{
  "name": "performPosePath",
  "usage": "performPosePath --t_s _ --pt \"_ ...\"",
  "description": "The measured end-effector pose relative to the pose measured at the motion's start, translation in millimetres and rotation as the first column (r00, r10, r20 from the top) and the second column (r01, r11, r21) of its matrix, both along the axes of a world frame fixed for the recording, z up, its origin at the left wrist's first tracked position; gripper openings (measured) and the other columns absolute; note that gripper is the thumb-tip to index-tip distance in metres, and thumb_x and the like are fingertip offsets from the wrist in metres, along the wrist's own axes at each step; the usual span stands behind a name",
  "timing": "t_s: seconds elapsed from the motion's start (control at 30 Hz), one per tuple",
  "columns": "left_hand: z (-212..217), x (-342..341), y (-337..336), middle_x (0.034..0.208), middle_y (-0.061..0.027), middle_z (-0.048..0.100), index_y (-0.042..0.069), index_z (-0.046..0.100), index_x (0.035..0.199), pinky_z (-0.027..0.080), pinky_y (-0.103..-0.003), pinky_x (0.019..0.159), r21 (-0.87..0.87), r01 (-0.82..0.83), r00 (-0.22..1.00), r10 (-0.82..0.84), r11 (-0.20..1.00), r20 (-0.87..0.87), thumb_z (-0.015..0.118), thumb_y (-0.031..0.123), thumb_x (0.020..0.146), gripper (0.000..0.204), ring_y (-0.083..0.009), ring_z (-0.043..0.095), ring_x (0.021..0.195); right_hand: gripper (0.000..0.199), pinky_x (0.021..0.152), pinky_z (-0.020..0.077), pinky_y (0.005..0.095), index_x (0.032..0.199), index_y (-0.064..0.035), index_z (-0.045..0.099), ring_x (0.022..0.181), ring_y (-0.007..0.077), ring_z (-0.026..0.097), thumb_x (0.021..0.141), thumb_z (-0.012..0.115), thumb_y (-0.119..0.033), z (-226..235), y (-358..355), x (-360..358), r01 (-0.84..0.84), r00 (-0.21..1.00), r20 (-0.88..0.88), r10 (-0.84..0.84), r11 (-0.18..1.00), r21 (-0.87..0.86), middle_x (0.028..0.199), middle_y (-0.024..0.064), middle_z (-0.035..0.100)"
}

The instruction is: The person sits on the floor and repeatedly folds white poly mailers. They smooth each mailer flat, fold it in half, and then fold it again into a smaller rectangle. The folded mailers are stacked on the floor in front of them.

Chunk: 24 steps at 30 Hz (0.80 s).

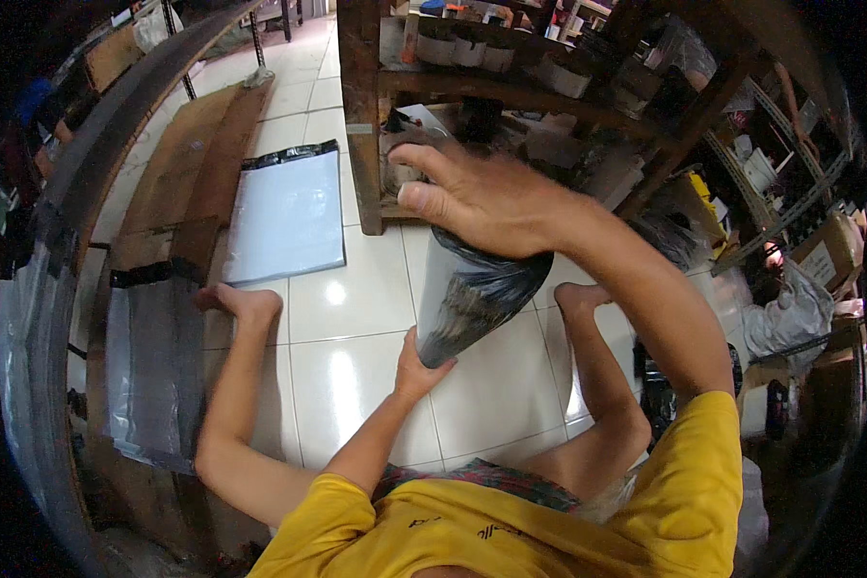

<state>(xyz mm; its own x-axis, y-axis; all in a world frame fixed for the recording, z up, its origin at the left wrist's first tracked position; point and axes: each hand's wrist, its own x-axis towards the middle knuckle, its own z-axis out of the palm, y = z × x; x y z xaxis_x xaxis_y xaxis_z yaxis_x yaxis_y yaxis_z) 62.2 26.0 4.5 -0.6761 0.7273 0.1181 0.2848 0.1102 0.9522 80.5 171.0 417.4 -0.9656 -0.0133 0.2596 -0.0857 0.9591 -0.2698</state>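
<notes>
At the centre of the frame, the upper end of a grey and black plastic bundle (pixel 482 299) disappears behind the right hand (pixel 496 197), which is slightly blurred; its other fingers are out of sight, and I cannot tell whether they touch the plastic; in the upper right, the contents of the dark wooden shelf (pixel 361 116) are dim and hard to make out; the black fisheye rim cuts off both sides.

Bare tiled floor (pixel 347 313) lies left of the bundle, bounded by the left foot (pixel 250 301), the shelf post and a white plastic-wrapped pack (pixel 284 217); the right foot (pixel 576 297) stands near the bundle's right side.

The bundle slants between the hands; the left hand (pixel 419 368) is clamped round its narrow lower end; the right, thumb and forefinger spread apart, is over its wide top.
</notes>
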Motion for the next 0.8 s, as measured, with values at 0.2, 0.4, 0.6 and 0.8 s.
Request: performPosePath --t_s 0.2,0.4,0.6,0.8 --pt "5.3 1.2 -2.7 0.127 -0.0235 0.060 -0.001 0.036 0.144 0.049 -0.042 0.100 -0.010 0.019 1.000 -0.019 1.000 -0.013 0.091 0.028 0.069 0.097 -0.0358 0.061 0.119 0.071 0.095 0.0498 0.0533 0.135 -0.0018 0.056 0.109 0.0467 0.062 0.099 0.042 -0.062 -3.3 -14.7 -3.8 0.010 1.000 -0.029 -0.010 1.000 -0.010 0.116 0.0309 0.063" --pt "14.2 2.6 -2.9 0.125 -0.0232 0.062 0.003 0.039 0.143 0.050 -0.042 0.099 -0.040 0.016 1.000 -0.016 0.999 0.007 0.089 0.028 0.072 0.091 -0.0363 0.063 0.116 0.063 0.098 0.0484 0.0521 0.132 -0.0021 0.057 0.110 0.0462 0.062 0.100 0.046 -0.055 1.7 -5.1 0.3 -0.019 1.000 -0.010 0.020 0.999 0.044 0.117 0.0302 0.064" --pt "6.7 -0.1 -0.4 0.123 -0.0223 0.064 0.003 0.041 0.141 0.051 -0.042 0.097 0.004 0.047 0.999 -0.047 0.999 -0.006 0.088 0.028 0.073 0.086 -0.0365 0.064 0.113 0.065 0.101 0.0453 0.0527 0.139 -0.0029 0.048 0.116 0.0469 0.058 0.100 0.044 -0.054 7.5 7.7 15.6 0.027 0.996 -0.090 -0.024 0.999 0.026 0.122 0.0307 0.062" --pt "31.7 3.5 -3.4 0.124 -0.0214 0.064 0.006 0.045 0.140 0.051 -0.042 0.097 -0.054 0.055 0.998 -0.053 0.997 0.028 0.085 0.027 0.076 0.079 -0.0370 0.064 0.114 0.061 0.112 0.0373 0.0461 0.151 -0.0101 0.039 0.133 0.0412 0.049 0.099 0.043 -0.043 4.5 2.5 27.2 0.133 0.976 0.165 -0.144 0.988 0.076 0.145 0.0256 0.050"
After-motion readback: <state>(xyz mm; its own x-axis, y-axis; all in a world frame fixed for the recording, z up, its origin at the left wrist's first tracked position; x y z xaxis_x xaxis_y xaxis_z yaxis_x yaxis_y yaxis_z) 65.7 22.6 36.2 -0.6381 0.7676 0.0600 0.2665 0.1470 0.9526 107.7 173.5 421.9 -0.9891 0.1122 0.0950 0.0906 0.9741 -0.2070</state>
